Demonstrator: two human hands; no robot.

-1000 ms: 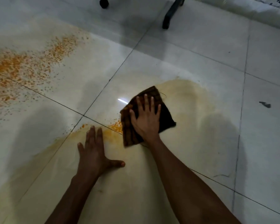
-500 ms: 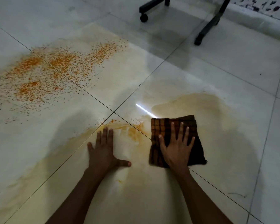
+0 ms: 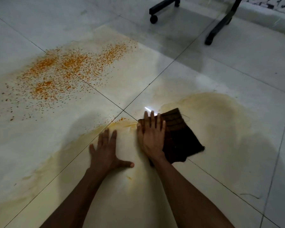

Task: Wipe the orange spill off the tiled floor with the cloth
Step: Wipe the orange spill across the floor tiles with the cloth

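Work barely half done: right hand (image 3: pixel 152 137) presses flat, fingers straight, on the dark brown checked cloth (image 3: pixel 179 137) over smeared yellow film; far left, thick orange speckled spill (image 3: pixel 69 73) lies untouched; left hand (image 3: pixel 105 150) braces flat.

The right hand (image 3: pixel 152 139) lies flat on the left part of the cloth (image 3: pixel 179 139), which rests on the tiled floor (image 3: pixel 237 66) just right of the point where four tiles meet, and the left hand (image 3: pixel 105 152) lies flat on the floor just beside it to the left. The spill (image 3: pixel 69 71) spreads far left of the hands, across the tile joints, with a smear (image 3: pixel 220 122) around and right of the cloth. Behind, at the far edge, stand a castor leg (image 3: pixel 163 5) and, to its right, a frame leg (image 3: pixel 220 25).
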